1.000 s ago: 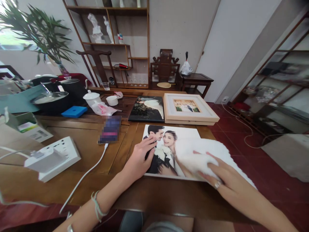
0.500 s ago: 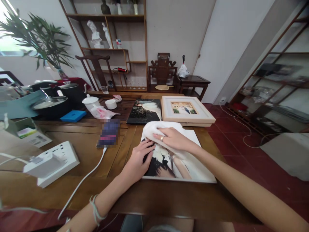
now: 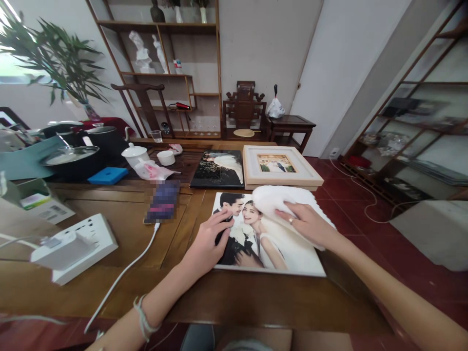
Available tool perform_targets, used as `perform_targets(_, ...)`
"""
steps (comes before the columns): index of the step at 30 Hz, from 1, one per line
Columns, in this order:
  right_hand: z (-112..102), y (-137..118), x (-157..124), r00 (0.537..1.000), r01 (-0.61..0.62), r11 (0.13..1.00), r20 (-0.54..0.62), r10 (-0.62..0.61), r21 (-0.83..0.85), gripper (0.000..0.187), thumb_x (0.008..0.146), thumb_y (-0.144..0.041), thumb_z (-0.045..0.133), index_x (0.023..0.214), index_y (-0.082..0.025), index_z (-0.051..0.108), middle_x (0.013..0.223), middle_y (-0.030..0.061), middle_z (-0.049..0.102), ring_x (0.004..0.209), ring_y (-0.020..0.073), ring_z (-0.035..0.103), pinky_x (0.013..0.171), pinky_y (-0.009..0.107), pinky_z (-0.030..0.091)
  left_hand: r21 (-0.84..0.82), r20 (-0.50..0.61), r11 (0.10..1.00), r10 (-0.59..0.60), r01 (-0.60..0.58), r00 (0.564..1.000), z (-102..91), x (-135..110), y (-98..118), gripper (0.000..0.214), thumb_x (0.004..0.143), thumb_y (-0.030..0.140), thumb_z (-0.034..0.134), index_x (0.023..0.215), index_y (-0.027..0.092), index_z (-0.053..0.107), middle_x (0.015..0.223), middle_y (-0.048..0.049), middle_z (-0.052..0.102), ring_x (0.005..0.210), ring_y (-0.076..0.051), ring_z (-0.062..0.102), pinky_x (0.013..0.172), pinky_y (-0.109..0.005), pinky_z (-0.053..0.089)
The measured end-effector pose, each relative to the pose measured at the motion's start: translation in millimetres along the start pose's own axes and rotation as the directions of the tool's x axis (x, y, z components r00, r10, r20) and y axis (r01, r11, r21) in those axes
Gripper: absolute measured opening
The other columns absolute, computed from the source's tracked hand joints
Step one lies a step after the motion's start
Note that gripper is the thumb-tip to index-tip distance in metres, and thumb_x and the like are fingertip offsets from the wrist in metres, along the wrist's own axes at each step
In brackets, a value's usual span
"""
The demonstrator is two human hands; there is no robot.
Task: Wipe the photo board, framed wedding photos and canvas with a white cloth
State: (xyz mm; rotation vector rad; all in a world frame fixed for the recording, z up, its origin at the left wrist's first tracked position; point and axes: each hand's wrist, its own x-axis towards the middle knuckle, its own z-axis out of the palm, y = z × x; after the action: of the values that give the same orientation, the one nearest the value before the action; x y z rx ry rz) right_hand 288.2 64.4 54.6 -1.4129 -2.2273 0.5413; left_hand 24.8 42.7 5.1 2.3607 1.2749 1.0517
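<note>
A flat photo panel (image 3: 268,251) with a picture of a couple lies on the wooden table in front of me. My left hand (image 3: 212,238) rests on its left edge, fingers stretched out and spread over the dark part of the picture. Bunched under the fingers of my right hand (image 3: 310,224) is a fluffy white cloth (image 3: 272,197), which covers the upper right of the panel and hangs over its right edge. A ring shows on that hand. The palm side of both hands is hidden.
Behind the panel lie a dark photo panel (image 3: 208,170) and a light-framed picture (image 3: 307,174). To the left are a phone (image 3: 161,202) on a white cable (image 3: 126,273), a power strip (image 3: 104,248), a blue box (image 3: 108,176), a lidded white cup (image 3: 134,155) and a black pan (image 3: 75,165).
My right hand has slid the cloth rightward across the panel, uncovering the couple's heads. My left hand stays in the same place on the left edge.
</note>
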Motion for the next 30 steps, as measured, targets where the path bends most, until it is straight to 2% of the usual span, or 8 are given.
perform_targets(4, -7, 19, -11, 0.997, -0.071, 0.997, -0.007, 0.071, -0.037, 0.031, 0.091, -0.043, 0.037, 0.074, -0.022, 0.051, 0.079, 0.0039, 0.063, 0.076, 0.0234, 0.057, 0.07, 0.033, 0.041, -0.007, -0.016, 1.0, -0.021, 0.021, 1.0, -0.8, 0, 2, 0.029, 0.087, 0.018, 0.045, 0.101, 0.014, 0.071, 0.123, -0.0136, 0.062, 0.118, -0.026, 0.055, 0.101, -0.045, 0.045)
perform_targets(8, -5, 19, -10, 0.999, -0.05, 0.995, -0.02, 0.048, -0.088, 0.031, 0.091, -0.041, 0.037, 0.069, -0.023, 0.047, 0.074, 0.003, 0.06, 0.074, 0.0233, 0.056, 0.069, 0.034, 0.041, -0.013, -0.008, 0.999, -0.052, 0.052, 0.999, -2.3, 0, 3, 0.029, 0.087, 0.02, 0.047, 0.101, 0.016, 0.071, 0.126, -0.012, 0.06, 0.118, -0.026, 0.055, 0.1, -0.044, 0.045)
perform_targets(14, -3, 15, -12, 0.999, -0.052, 0.984, -0.003, 0.052, -0.172, 0.029, 0.091, -0.036, 0.036, 0.089, -0.02, 0.06, 0.102, 0.0111, 0.065, 0.104, 0.0312, 0.055, 0.085, 0.041, 0.042, -0.054, -0.01, 0.995, -0.086, 0.085, 0.996, -5.9, 1, 5, 0.026, 0.086, 0.02, 0.05, 0.1, 0.018, 0.072, 0.123, -0.0098, 0.062, 0.117, -0.025, 0.056, 0.101, -0.043, 0.044)
perform_targets(16, -6, 11, -21, 0.996, -0.067, 0.978, 0.041, 0.077, -0.198, 0.031, 0.089, -0.033, 0.038, 0.102, -0.018, 0.062, 0.113, 0.013, 0.063, 0.116, 0.0331, 0.049, 0.091, 0.044, 0.041, -0.062, -0.01, 0.994, -0.095, 0.094, 0.995, -6.3, 1, 5, 0.026, 0.085, 0.02, 0.051, 0.102, 0.017, 0.071, 0.122, -0.0099, 0.063, 0.116, -0.025, 0.057, 0.101, -0.042, 0.045)
perform_targets(19, -14, -7, -46, 0.974, -0.037, 0.98, 0.211, 0.079, -0.196, 0.033, 0.086, -0.027, 0.042, 0.111, -0.019, 0.061, 0.129, 0.0121, 0.055, 0.128, 0.0329, 0.038, 0.099, 0.048, 0.037, -0.055, -0.007, 0.992, -0.115, 0.114, 0.993, -5.7, 1, 5, 0.028, 0.085, 0.021, 0.052, 0.107, 0.017, 0.069, 0.124, -0.0105, 0.062, 0.116, -0.025, 0.057, 0.101, -0.041, 0.044)
perform_targets(24, -23, -46, -92, 0.877, 0.083, 0.99, 0.481, -0.019, -0.112, 0.023, 0.082, -0.022, 0.049, 0.095, -0.026, 0.068, 0.145, -0.0002, 0.04, 0.135, 0.0303, 0.029, 0.107, 0.049, 0.032, -0.005, 0.026, 0.992, -0.122, 0.122, 0.992, -4.1, 0, 2, 0.035, 0.087, 0.024, 0.049, 0.117, 0.014, 0.063, 0.134, -0.0127, 0.053, 0.124, -0.026, 0.05, 0.105, -0.043, 0.04)
perform_targets(27, -23, -47, -97, 0.853, 0.105, 0.991, 0.52, -0.046, -0.085, 0.023, 0.084, -0.024, 0.049, 0.098, -0.028, 0.067, 0.144, -0.0012, 0.041, 0.134, 0.029, 0.031, 0.106, 0.047, 0.035, 0.024, 0.05, 0.992, -0.126, 0.125, 0.991, -4.3, 0, 0, 0.037, 0.087, 0.027, 0.049, 0.12, 0.013, 0.06, 0.139, -0.0136, 0.048, 0.128, -0.027, 0.045, 0.106, -0.045, 0.038)
perform_targets(30, -21, -30, -83, 0.897, 0.043, 0.987, 0.441, 0.03, -0.154, 0.025, 0.089, -0.036, 0.045, 0.102, -0.027, 0.065, 0.142, 0.003, 0.043, 0.134, 0.0306, 0.03, 0.104, 0.049, 0.035, 0.036, 0.058, 0.991, -0.133, 0.131, 0.989, -4.6, 0, 0, 0.037, 0.089, 0.028, 0.047, 0.119, 0.012, 0.061, 0.138, -0.0147, 0.048, 0.129, -0.027, 0.044, 0.107, -0.044, 0.037)
